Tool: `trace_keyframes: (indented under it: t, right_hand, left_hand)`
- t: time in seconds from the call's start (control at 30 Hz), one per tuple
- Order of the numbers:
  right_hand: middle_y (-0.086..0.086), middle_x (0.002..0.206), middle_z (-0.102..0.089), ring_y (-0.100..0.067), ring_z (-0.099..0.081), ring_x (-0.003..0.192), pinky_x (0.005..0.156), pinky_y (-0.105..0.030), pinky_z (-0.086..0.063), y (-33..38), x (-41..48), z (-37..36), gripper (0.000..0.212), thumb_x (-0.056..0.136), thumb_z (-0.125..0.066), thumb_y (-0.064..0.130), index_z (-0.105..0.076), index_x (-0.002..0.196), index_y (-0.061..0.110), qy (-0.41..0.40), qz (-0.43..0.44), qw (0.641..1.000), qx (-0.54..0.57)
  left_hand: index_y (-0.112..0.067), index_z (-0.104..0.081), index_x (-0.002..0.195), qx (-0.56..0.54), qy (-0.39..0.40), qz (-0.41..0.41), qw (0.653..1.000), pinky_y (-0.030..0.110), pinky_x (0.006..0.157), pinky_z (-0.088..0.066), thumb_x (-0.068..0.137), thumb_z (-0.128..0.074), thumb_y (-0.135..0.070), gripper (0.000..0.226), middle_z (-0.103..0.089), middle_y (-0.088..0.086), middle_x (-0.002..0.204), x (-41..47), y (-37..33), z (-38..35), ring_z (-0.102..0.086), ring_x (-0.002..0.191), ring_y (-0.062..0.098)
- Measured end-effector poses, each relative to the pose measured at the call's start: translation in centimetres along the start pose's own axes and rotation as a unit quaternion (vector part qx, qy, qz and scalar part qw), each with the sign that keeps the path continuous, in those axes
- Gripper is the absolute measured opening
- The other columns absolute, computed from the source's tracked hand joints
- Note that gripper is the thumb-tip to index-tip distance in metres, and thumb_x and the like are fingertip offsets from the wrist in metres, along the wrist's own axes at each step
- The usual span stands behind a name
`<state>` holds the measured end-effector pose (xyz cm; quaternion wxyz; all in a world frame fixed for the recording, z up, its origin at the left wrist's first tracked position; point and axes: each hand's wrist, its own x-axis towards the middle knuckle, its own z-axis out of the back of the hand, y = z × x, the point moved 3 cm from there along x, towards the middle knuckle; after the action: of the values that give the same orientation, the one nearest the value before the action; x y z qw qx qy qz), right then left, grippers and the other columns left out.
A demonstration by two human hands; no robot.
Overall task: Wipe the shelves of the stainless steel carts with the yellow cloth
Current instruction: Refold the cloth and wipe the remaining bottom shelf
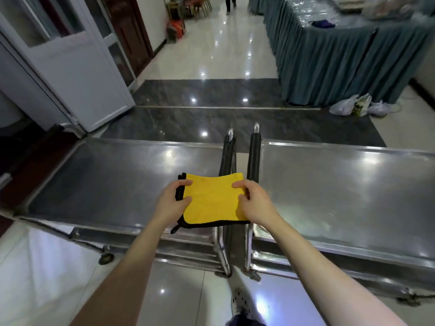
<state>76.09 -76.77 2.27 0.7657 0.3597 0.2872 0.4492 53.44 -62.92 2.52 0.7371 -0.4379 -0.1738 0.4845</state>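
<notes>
Both hands, left hand [175, 201] and right hand [253, 203], pinching the folded yellow cloth [211, 198] over the left cart's top shelf [106, 175] right edge; I judge wiping unstarted.

Premises: banquet or catering hall, service area. Evidence: a long buffet table [329, 55] with pleated blue-grey skirting and a clear cover on top. Two stainless steel service carts [341, 184] stand end to end, nearer than the table. Gilt-framed chairs [202, 7], blurred, stand beyond its far left end. Polished tile floor [223, 55] runs alongside it.
</notes>
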Motion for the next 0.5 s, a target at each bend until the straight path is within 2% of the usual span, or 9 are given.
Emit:
trace_keyframes:
  t: [0.03, 0.1, 0.17, 0.27, 0.33, 0.4, 0.43, 0.5]
  right_hand:
    - [0.0, 0.134, -0.059, -0.019, -0.058, 0.115, 0.083, -0.024, -0.037, 0.3, 1.6, 0.1, 0.039, 0.105, -0.054, 0.004, -0.065, 0.139, 0.02, -0.01, -0.007, 1.0, -0.007]
    - [-0.001, 0.137, -0.06, -0.016, -0.056, 0.113, 0.082, -0.022, -0.036, 0.8, 4.3, 0.4, 0.04, 0.104, -0.053, 0.004, -0.066, 0.138, 0.021, -0.036, -0.004, 0.999, -0.01]
    - [-0.002, 0.137, -0.06, -0.018, -0.059, 0.114, 0.085, -0.022, -0.037, 1.3, 6.5, 1.1, 0.04, 0.103, -0.053, 0.003, -0.066, 0.138, 0.02, -0.077, 0.006, 0.997, -0.003]
    - [-0.007, 0.138, -0.059, -0.026, -0.061, 0.118, 0.091, -0.029, -0.044, 1.4, 8.6, 1.6, 0.041, 0.103, -0.052, 0.002, -0.064, 0.139, 0.015, -0.117, -0.008, 0.992, -0.038]
    - [-0.014, 0.14, -0.056, -0.033, -0.062, 0.118, 0.096, -0.037, -0.05, 0.9, 10.0, 0.7, 0.038, 0.101, -0.051, 0.002, -0.062, 0.137, 0.008, -0.068, -0.043, 0.99, -0.117]
    - [-0.021, 0.14, -0.051, -0.039, -0.062, 0.116, 0.097, -0.044, -0.053, 0.7, 10.8, -1.5, 0.031, 0.102, -0.05, 0.005, -0.06, 0.131, 0.003, 0.035, -0.09, 0.971, -0.217]
    - [-0.022, 0.139, -0.05, -0.04, -0.061, 0.118, 0.098, -0.045, -0.053, 0.8, 10.8, -2.6, 0.03, 0.103, -0.049, 0.008, -0.059, 0.13, 0.001, 0.065, -0.1, 0.96, -0.253]
    - [-0.021, 0.134, -0.055, -0.04, -0.058, 0.123, 0.098, -0.045, -0.052, 1.1, 10.4, -4.4, 0.033, 0.109, -0.047, 0.021, -0.059, 0.131, 0.0, 0.062, -0.098, 0.947, -0.301]
  left_hand:
    - [-0.029, -0.067, 0.138, -0.009, -0.004, 0.005, 1.0, 0.046, 0.106, -0.054, 0.1, -0.073, -0.008, 0.044, -0.06, -0.003, 0.145, 1.5, -0.3, 0.3, -0.061, 0.128, 0.023]
    - [-0.039, -0.07, 0.132, -0.035, -0.024, 0.009, 0.999, 0.044, 0.097, -0.059, 0.098, -0.074, -0.009, 0.046, -0.062, -0.009, 0.134, 4.4, -0.9, 0.9, -0.067, 0.115, 0.022]
    - [-0.046, -0.073, 0.123, -0.084, -0.032, 0.003, 0.996, 0.036, 0.084, -0.062, 0.096, -0.075, -0.008, 0.047, -0.063, -0.018, 0.128, 7.2, -1.7, 1.3, -0.073, 0.101, 0.017]
    - [-0.04, -0.078, 0.116, -0.137, -0.015, 0.004, 0.99, 0.021, 0.069, -0.059, 0.098, -0.074, -0.003, 0.041, -0.068, -0.013, 0.126, 10.9, -2.1, 0.7, -0.077, 0.089, 0.01]
    - [-0.031, -0.077, 0.122, -0.1, 0.026, 0.027, 0.994, 0.02, 0.072, -0.058, 0.1, -0.072, -0.004, 0.035, -0.068, -0.005, 0.125, 13.3, -1.5, -0.7, -0.074, 0.096, 0.014]
    - [-0.019, -0.073, 0.133, -0.023, 0.115, 0.048, 0.992, 0.019, 0.078, -0.055, 0.104, -0.068, -0.008, 0.031, -0.065, 0.002, 0.126, 15.0, -0.5, -2.8, -0.067, 0.107, 0.02]
    - [-0.012, -0.072, 0.136, 0.009, 0.161, 0.049, 0.986, 0.015, 0.076, -0.052, 0.107, -0.065, -0.012, 0.029, -0.064, 0.005, 0.126, 15.4, -0.2, -3.9, -0.063, 0.109, 0.02]
    - [0.0, -0.071, 0.134, 0.014, 0.195, 0.046, 0.98, 0.005, 0.066, -0.045, 0.111, -0.06, -0.018, 0.031, -0.067, 0.009, 0.12, 15.9, -0.2, -5.3, -0.061, 0.103, 0.016]
